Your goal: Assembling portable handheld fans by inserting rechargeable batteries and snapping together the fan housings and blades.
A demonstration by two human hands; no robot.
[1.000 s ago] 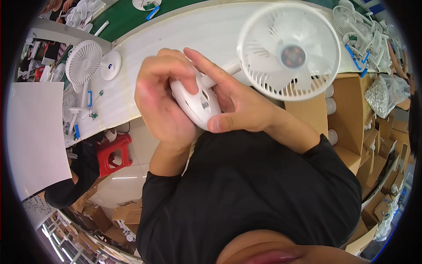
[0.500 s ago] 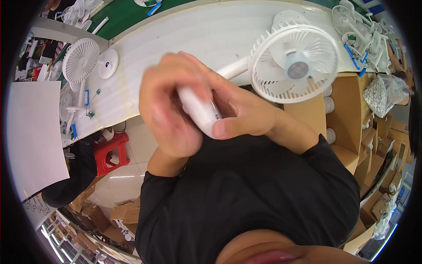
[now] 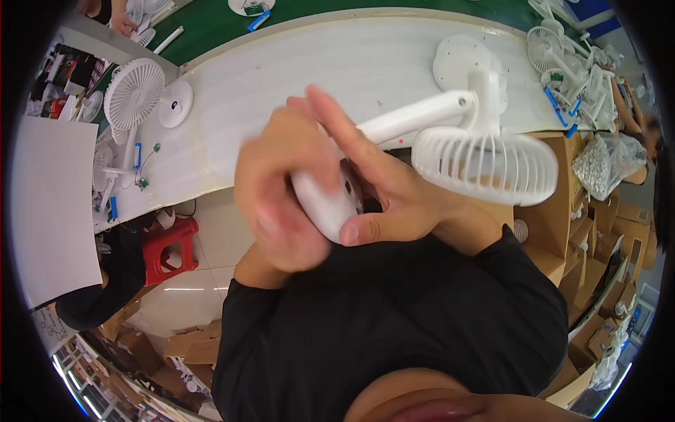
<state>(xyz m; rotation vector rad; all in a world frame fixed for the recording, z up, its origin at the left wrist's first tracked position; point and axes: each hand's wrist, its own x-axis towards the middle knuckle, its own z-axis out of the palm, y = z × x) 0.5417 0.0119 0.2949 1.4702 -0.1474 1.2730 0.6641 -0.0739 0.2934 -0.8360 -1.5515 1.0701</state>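
Note:
A white desk fan is held up in front of my chest. Its rounded white base [image 3: 320,207] sits between my hands, its pole [image 3: 415,116] runs to the right, and its caged head [image 3: 485,165] hangs at the far end, seen nearly edge-on. My right hand [image 3: 404,193] is closed on the base, thumb pressed to the near end and fingers along the far side. Curled over the base's left side, my left hand [image 3: 285,186] is smeared by motion. What its fingers grip is unclear. Behind the fan's neck shows a white round disc [image 3: 453,63]; whether it is attached, I cannot tell.
The white worktable [image 3: 246,77] lies ahead. At its left stand a white fan [image 3: 133,95] and a round base [image 3: 175,104]. Fan parts and blue pieces [image 3: 555,105] crowd the far right, near a plastic bag [image 3: 598,165] and cardboard boxes. A red stool [image 3: 171,250] stands below left.
The fan has turned: its head went from facing me to nearly edge-on and dropped lower. Both hands shifted slightly down and right with the base. Another person's hand has appeared at the top left.

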